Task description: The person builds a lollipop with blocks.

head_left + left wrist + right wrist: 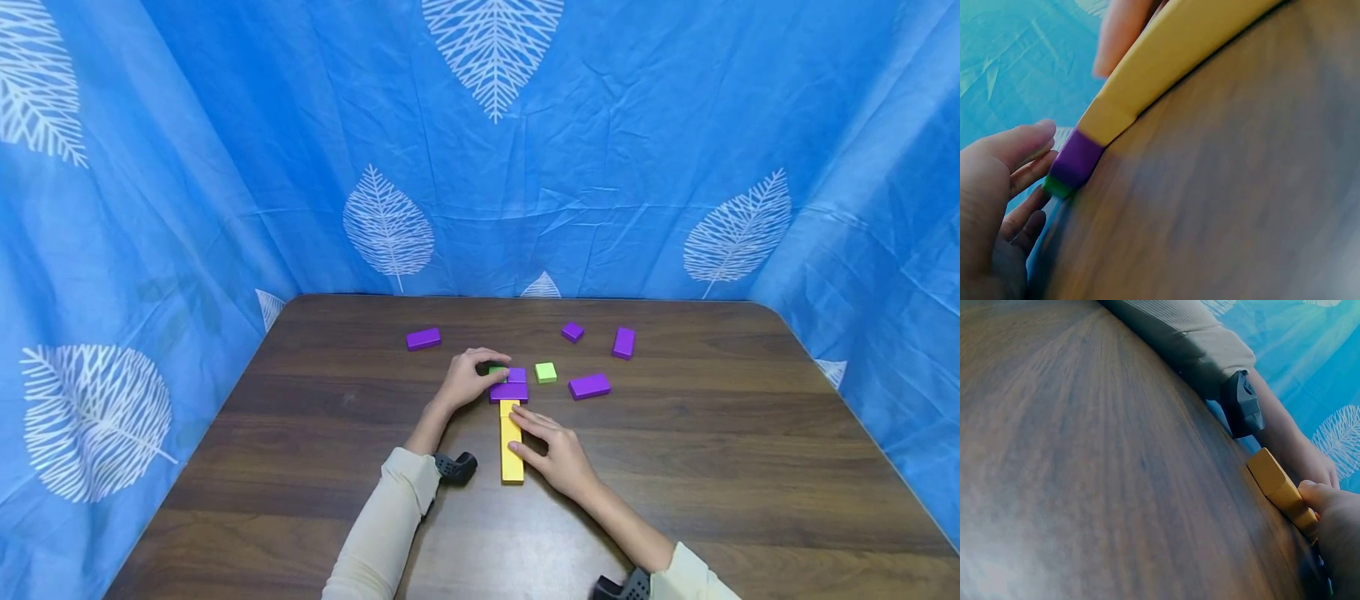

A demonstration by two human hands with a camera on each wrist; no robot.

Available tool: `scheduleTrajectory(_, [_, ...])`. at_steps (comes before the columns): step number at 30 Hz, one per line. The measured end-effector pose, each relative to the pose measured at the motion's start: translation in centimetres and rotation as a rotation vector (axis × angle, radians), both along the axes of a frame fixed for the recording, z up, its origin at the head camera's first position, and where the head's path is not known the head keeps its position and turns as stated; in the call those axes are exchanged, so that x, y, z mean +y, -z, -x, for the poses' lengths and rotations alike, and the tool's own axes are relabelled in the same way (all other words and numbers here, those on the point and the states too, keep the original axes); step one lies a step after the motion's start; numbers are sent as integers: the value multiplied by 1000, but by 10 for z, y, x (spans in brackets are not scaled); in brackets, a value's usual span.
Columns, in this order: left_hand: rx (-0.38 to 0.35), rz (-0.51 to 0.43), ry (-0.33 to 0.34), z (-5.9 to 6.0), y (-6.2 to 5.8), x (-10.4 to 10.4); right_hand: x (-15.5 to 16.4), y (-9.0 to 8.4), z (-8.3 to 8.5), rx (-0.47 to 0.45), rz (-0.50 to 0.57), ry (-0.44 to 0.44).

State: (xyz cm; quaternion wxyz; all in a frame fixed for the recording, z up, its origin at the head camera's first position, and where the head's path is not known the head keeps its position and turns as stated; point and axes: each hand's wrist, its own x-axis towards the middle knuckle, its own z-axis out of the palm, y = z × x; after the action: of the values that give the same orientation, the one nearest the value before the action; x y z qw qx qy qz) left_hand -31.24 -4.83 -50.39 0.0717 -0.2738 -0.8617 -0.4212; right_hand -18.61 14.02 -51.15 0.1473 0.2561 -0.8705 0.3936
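My left hand [467, 379] is at the far end of a row of blocks, its thumb and fingers loosely about a green block [494, 370]. In the left wrist view its fingertips are right by that green end. Beside the green block lies a small purple block [517, 375], and a wider purple block [509, 394] lies across in front of both. A yellow block [512, 467] runs from there toward me, with a shorter yellow piece [507, 406] at its far end. My right hand [561, 457] touches the yellow pieces with thumb and fingertips from the right.
A light green block [546, 372] sits just right of the row. Loose purple blocks lie farther out: one at back left [423, 338], others to the right, including a long purple block [589, 387]. A blue leaf-print curtain [585, 167] hangs behind the wooden table [300, 467].
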Motion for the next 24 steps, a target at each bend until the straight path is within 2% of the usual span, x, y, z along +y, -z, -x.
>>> scheduleTrajectory(6, [-19, -5, -24, 0, -1, -11, 1, 0, 0, -4, -4, 6])
scheduleTrajectory(15, [9, 55, -34, -3, 1, -14, 1, 0, 0, -4, -7, 3])
scheduleTrajectory(24, [-3, 24, -26, -2, 3, -14, 0, -1, 0, -12, -2, 1])
